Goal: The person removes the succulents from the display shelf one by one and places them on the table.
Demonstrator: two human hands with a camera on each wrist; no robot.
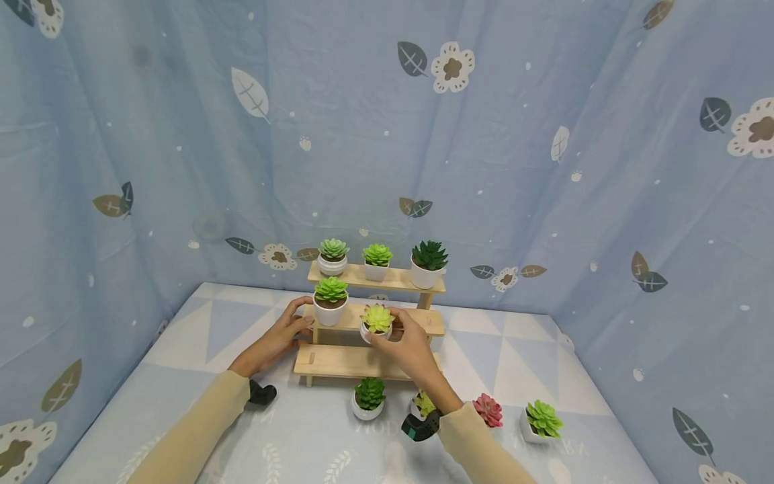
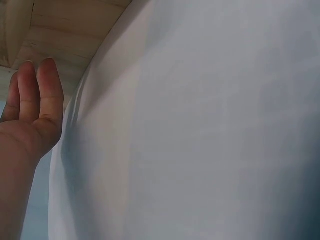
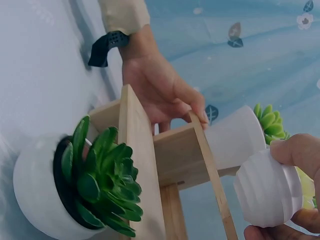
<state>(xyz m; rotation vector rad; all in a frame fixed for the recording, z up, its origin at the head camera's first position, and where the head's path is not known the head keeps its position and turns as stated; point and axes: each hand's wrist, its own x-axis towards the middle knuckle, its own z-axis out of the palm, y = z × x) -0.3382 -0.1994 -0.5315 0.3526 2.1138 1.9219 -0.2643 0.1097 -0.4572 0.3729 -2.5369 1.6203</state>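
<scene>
In the head view my right hand (image 1: 408,343) pinches a small potted succulent (image 1: 377,318) with yellow-green leaves, over the middle tier of a wooden three-tier stand (image 1: 338,361). Its ribbed white pot (image 3: 267,189) shows between thumb and fingers in the right wrist view. My left hand (image 1: 289,331) grips the left end of the middle tier, beside a green succulent in a white pot (image 1: 330,301). Seen from the right wrist, that left hand (image 3: 160,85) has one digit at the board's upper edge and others beneath. The left wrist view shows the fingers (image 2: 50,95) under the wood.
On the top tier stand a pale green succulent (image 1: 333,257), a bright green one (image 1: 377,261) and a dark green one (image 1: 428,264). In front on the cloth are a green succulent (image 1: 368,398), a partly hidden yellow-green one (image 1: 423,403), a red one (image 1: 487,410) and another green one (image 1: 541,421).
</scene>
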